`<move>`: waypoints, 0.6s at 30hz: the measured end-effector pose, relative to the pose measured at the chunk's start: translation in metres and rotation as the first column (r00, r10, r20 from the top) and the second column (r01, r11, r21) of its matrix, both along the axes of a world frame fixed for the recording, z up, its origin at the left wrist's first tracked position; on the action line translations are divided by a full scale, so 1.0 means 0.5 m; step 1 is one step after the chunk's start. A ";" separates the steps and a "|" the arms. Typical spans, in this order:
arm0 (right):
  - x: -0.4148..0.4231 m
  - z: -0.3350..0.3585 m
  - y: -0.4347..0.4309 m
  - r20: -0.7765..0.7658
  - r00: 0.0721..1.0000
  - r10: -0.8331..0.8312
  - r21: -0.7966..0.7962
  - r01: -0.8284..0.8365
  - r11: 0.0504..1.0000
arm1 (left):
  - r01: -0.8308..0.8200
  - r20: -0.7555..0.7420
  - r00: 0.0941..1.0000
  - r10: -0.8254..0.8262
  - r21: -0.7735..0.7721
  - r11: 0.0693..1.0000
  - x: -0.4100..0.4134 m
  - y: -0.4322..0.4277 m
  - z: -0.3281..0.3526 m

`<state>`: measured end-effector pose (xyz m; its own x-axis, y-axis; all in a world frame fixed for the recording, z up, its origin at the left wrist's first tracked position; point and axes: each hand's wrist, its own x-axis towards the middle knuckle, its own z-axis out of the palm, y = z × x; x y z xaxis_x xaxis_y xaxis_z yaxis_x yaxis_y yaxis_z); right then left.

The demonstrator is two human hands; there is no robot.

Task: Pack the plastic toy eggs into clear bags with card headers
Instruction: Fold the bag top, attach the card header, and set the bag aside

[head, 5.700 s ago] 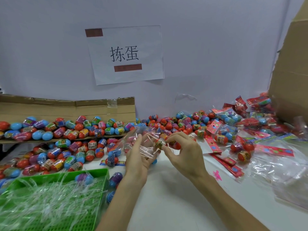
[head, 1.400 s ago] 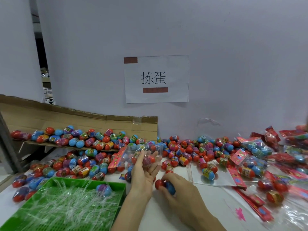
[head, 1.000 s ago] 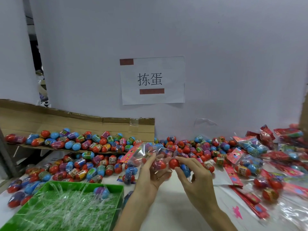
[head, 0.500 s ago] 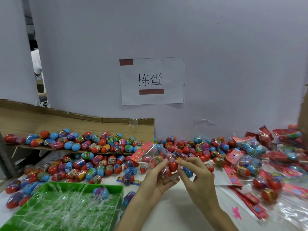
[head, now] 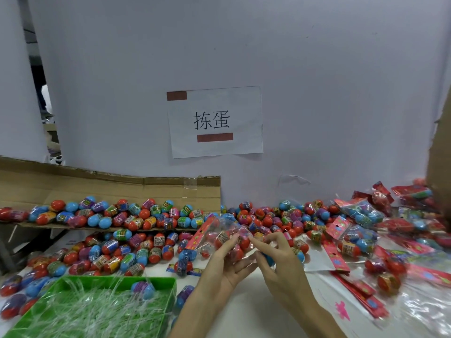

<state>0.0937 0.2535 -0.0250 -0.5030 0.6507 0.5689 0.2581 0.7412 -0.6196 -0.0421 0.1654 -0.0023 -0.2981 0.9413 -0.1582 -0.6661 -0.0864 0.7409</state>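
Holding toy eggs (head: 244,243), one clear bag (head: 220,228)

The person's left hand (head: 219,264) grips a clear bag (head: 224,229), red card header (head: 199,236) at its far left end and red toy eggs (head: 244,242) inside, while the right hand (head: 284,269), just right of the bag, touches the bag's mouth with a forefinger and holds a blue toy egg (head: 268,259) under curled fingers. Below and left of the bag stands a green tray (head: 168,306) of clear plastic strips (head: 97,311). Behind and left of the bag loose eggs (head: 136,252) crowd a cardboard flap (head: 109,189), right of it lie filled bags (head: 366,215) and red header cards (head: 338,259), and above it a paper sign (head: 214,121) hangs on the wall (head: 317,93).
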 end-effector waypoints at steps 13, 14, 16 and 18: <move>-0.003 0.014 -0.011 -0.247 0.965 -0.093 -0.050 0.083 0.995 | -0.106 0.046 0.993 0.110 -0.089 0.990 -0.003 0.004 -0.005; -0.001 0.016 -0.010 -0.249 0.963 -0.107 -0.032 0.102 0.994 | -0.114 0.068 0.990 0.120 -0.086 0.990 -0.006 0.003 -0.005; 0.005 0.021 -0.010 -0.259 0.960 -0.109 0.026 0.119 0.992 | -0.125 0.082 0.988 0.132 -0.077 0.989 -0.010 0.001 -0.005; 0.008 0.025 -0.014 -0.281 0.957 -0.067 0.073 0.091 0.993 | -0.132 0.069 0.988 0.137 -0.075 0.988 -0.009 0.000 -0.004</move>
